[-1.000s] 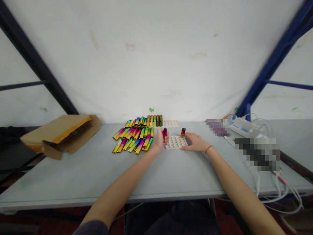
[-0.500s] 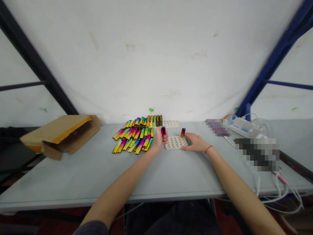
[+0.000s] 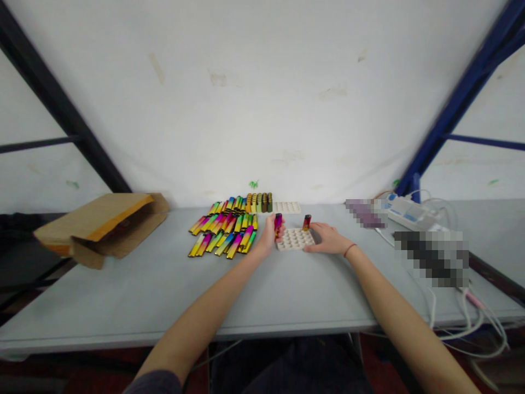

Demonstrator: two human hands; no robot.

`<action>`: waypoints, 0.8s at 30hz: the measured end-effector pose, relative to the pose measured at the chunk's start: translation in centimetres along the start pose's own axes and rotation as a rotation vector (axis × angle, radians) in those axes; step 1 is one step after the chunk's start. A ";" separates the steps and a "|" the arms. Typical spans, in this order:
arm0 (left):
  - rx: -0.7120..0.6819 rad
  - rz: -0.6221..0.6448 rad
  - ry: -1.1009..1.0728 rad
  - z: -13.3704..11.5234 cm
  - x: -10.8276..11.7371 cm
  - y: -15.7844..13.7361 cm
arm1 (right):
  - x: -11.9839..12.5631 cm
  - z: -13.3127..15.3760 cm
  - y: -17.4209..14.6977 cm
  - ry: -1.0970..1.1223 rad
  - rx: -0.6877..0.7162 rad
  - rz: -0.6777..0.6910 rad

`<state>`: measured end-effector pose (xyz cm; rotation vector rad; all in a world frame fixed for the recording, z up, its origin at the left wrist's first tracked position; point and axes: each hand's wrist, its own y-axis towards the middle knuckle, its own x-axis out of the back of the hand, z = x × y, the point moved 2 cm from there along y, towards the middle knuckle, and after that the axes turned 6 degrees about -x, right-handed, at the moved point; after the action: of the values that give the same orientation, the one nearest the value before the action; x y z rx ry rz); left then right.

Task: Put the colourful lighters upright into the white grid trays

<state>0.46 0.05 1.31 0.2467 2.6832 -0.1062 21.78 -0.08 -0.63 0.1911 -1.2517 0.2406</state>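
Note:
My left hand [image 3: 269,234] is closed around a shiny pink-to-gold lighter casing [image 3: 278,223], held upright over the left end of a white grid tray [image 3: 295,239]. Another dark red and gold casing [image 3: 307,222] stands upright in the tray's far right corner. My right hand [image 3: 328,239] grips the tray's right end, thumb at the front corner and fingers behind, close to the standing casing. Left of my left hand, many loose casings [image 3: 223,223] in rainbow colours lie in rough rows on the table.
A second white tray [image 3: 289,207] lies by the wall, with upright casings [image 3: 259,202] packed at its left. An opened brown cardboard package [image 3: 98,224] is at the left. On the right are a power strip [image 3: 410,215], white cables [image 3: 467,320] and blurred-out items.
My left hand has moved slightly right with the casing, bringing it over the tray's left edge. My right hand and the standing casing have stayed in place.

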 end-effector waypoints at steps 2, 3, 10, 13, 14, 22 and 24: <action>0.009 0.004 -0.005 0.1 0.1 0.1 | 0.0 0.0 0.0 -0.005 -0.001 -0.001; 0.013 0.003 -0.008 0.2 0.1 0.1 | 0.0 0.0 0.0 -0.007 -0.003 -0.002; 0.010 0.005 -0.010 0.2 0.1 0.2 | 0.0 -0.1 0.0 -0.014 -0.010 0.002; -0.025 0.014 0.043 0.4 0.0 0.3 | 0.0 0.0 0.0 -0.015 -0.016 0.004; -0.045 0.013 0.077 0.5 0.0 0.4 | 0.0 0.1 0.0 -0.013 -0.016 0.002; -0.334 0.103 0.420 0.8 -0.1 -0.4 | -0.6 0.9 0.4 -0.009 0.020 -0.045; -0.402 0.103 0.459 1.0 -0.2 -0.4 | -0.8 1.1 0.5 -0.015 0.031 -0.059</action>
<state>0.99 -0.53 0.54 0.3099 3.0497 0.5831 20.37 0.02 -1.04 0.2565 -1.2558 0.2078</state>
